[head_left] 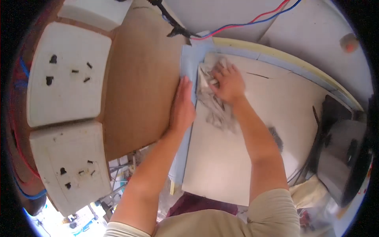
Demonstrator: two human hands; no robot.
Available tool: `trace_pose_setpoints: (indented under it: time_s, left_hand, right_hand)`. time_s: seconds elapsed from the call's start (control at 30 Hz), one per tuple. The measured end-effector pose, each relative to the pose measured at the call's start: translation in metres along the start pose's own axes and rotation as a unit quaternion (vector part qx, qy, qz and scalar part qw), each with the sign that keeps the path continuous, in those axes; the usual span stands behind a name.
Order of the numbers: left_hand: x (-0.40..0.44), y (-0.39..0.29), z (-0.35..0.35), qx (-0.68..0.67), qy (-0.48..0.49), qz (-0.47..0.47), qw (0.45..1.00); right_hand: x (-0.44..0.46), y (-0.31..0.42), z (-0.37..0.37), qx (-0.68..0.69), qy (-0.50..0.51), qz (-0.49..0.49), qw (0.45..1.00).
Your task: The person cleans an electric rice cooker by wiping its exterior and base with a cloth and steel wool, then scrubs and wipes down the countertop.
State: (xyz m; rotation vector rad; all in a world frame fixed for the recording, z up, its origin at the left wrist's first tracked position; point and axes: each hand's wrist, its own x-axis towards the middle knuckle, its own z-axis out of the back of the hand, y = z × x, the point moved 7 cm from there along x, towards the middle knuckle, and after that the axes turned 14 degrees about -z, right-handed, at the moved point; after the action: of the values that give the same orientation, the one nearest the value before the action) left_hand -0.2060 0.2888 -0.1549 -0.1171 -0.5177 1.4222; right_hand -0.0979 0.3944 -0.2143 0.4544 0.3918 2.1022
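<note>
My right hand (230, 86) presses a crumpled, stained pale rag (214, 108) onto the upper left part of a whitish board (221, 166). Its fingers are bent over the cloth and slightly blurred. My left hand (184, 108) rests with fingers stretched out along a light blue strip (188, 63), beside the edge of a brown wooden panel (142, 79). Nothing shows in that hand. Beneath my right forearm, a small dark grey patch or object (275, 138) is partly covered; its kind cannot be made out.
White socket plates (69, 75) are mounted at the left of the brown panel. Red and blue wires (244, 24) run across the top from a black cable (169, 17). A dark grey and black object (341, 146) stands at the right. Clutter shows far below at lower left.
</note>
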Motion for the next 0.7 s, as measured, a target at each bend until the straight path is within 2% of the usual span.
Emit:
trace_pose_setpoints:
  time_s: [0.03,0.1,0.13,0.17,0.2,0.27,0.33,0.4,0.43,0.47,0.5,0.53,0.6,0.63,0.7]
  left_hand:
    - [-0.001,0.000,0.000,-0.006,-0.003,0.002,1.000]
    - [0.001,-0.002,-0.002,-0.001,0.005,0.004,1.000]
    - [0.002,-0.001,-0.001,0.003,0.005,0.005,1.000]
    - [0.003,0.001,-0.002,0.013,0.003,0.001,1.000]
    - [0.000,0.004,-0.003,0.021,0.004,-0.002,1.000]
    - [0.000,0.003,-0.006,0.022,0.003,-0.005,1.000]
    - [0.000,0.004,-0.004,0.017,0.002,-0.004,1.000]
    - [0.000,0.004,-0.004,0.018,-0.007,-0.015,1.000]
    - [-0.002,0.004,-0.005,0.019,-0.011,-0.020,1.000]
    - [-0.003,0.003,-0.004,0.023,-0.005,-0.013,1.000]
    - [-0.001,0.002,-0.003,0.027,0.000,-0.009,1.000]
    - [0.001,0.001,-0.002,0.030,0.005,-0.005,1.000]
    - [0.000,0.003,-0.003,0.028,0.001,-0.003,1.000]
    - [-0.001,0.004,-0.003,0.028,-0.001,-0.001,1.000]
    - [-0.004,0.002,-0.004,0.031,0.001,-0.003,0.999]
  right_hand:
    - [-0.009,0.013,-0.007,-0.002,0.051,0.020,0.998]
    - [-0.059,0.044,-0.020,0.089,0.247,-0.058,0.963]
    - [-0.102,0.066,-0.025,0.116,0.110,-0.004,0.987]
    - [-0.134,0.086,-0.028,0.111,0.257,-0.011,0.960]
    - [-0.163,0.105,-0.018,0.118,0.326,-0.017,0.938]
    - [-0.263,0.145,-0.015,0.105,0.286,0.114,0.946]
    - [-0.267,0.141,-0.015,0.090,0.242,0.144,0.955]
    - [-0.255,0.123,-0.021,0.032,0.206,0.105,0.973]
    - [-0.223,0.103,-0.026,-0.018,0.193,0.050,0.980]
    - [-0.181,0.073,-0.016,-0.057,0.149,-0.030,0.987]
    - [-0.145,0.046,0.002,-0.040,0.052,-0.056,0.996]
    - [-0.110,0.014,-0.005,-0.098,0.054,-0.077,0.991]
    - [-0.051,-0.029,0.007,-0.129,0.007,-0.145,0.981]
    - [-0.036,-0.034,0.018,-0.097,-0.006,-0.168,0.981]
    - [-0.053,-0.021,-0.002,-0.094,0.070,-0.154,0.981]
